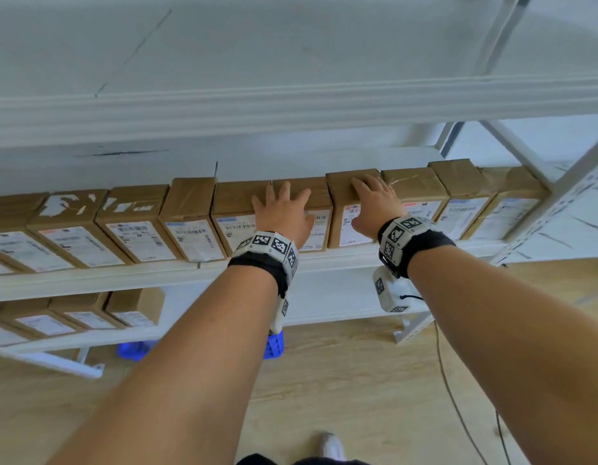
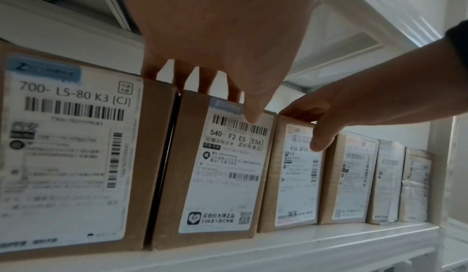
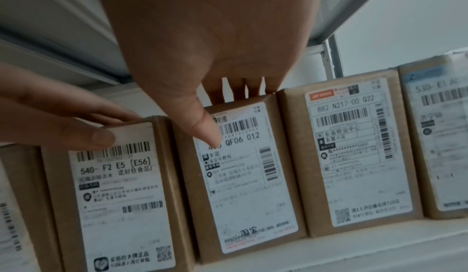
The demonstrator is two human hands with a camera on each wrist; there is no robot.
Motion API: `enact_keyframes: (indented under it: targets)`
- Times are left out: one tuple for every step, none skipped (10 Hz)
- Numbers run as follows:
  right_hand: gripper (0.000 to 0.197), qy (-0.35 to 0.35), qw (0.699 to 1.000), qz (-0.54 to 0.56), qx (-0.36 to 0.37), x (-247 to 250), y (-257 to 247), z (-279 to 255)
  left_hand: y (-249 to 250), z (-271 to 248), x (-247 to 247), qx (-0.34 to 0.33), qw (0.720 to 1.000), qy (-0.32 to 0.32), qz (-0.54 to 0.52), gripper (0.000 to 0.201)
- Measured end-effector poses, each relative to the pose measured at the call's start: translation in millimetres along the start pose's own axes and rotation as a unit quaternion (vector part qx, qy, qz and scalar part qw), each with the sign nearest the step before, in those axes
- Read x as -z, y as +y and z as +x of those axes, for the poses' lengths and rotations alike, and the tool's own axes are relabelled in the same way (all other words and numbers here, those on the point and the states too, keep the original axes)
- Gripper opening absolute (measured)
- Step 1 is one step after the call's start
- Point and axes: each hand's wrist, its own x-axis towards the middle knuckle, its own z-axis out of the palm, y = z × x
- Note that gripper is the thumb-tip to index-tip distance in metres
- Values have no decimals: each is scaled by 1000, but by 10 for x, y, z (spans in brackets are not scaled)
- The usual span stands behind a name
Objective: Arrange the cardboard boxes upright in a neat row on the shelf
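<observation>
Left hand (image 1: 282, 213) flat, fingers straight, atop brown cardboard box 540 (image 2: 220, 186); right hand (image 1: 374, 204) likewise on neighbouring 436 box (image 3: 243, 186)

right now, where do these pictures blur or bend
Head view: the wide-angle lens bows the white metal shelf; the white shipping labels are too soft to read. Left wrist view: dim, left hand close and blurred, big print on the brown cardboard box under it legible, fine print smeared. Right wrist view: dim too, right hand soft, leftmost box blurred.
</observation>
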Motion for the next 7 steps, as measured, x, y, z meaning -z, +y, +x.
enact_keyframes:
  targets:
    - [79, 9, 1000, 1, 3, -15, 19, -41, 35, 7, -20, 12, 1000, 12, -11, 52]
    - [70, 17, 1000, 20, -2, -2, 38, -35, 33, 34, -21, 15, 1000, 14, -21, 50]
    - [60, 24, 999, 25, -14, 2, 11, -34, 24, 46, -16, 12, 999, 16, -26, 49]
    - [53, 29, 999, 20, -20, -10, -28, -39, 21, 52, -16, 9, 1000, 19, -23, 48]
    - [56, 11, 999, 20, -24, 23, -44, -53, 30, 56, 9, 13, 1000, 10, -19, 48]
    - [62, 13, 1000, 22, -10, 51, -40, -53, 68, 71, 42, 22, 999, 6, -25, 49]
    - [68, 15, 998, 58, -15, 97, -8, -71, 138, 94, 63, 39, 999, 1, -34, 50]
